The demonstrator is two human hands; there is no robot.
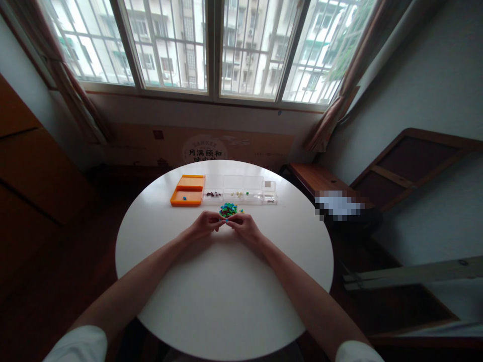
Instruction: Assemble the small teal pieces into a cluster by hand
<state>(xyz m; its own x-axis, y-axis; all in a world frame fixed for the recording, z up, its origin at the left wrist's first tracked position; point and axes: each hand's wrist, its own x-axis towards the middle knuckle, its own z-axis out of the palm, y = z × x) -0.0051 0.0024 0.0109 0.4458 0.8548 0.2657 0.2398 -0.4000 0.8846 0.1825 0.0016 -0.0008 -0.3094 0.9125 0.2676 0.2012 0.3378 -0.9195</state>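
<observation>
1 blue piece (184, 198) in orange box (193, 196), brown pieces (214, 194) in clear box (210, 201); left hand (207, 221) and right hand (243, 224) pinch blue bit (227, 220).

A round white table (226, 296) with a smooth, faintly glossy top fills the lower middle of the frame. Left of the frame's centre, an open orange box (185, 203) lies on it, and a row of clear plastic boxes (243, 181) extends rightward beside that. Just below the row, near centre, sits a small heap of mostly green and blue pieces (228, 207).
</observation>
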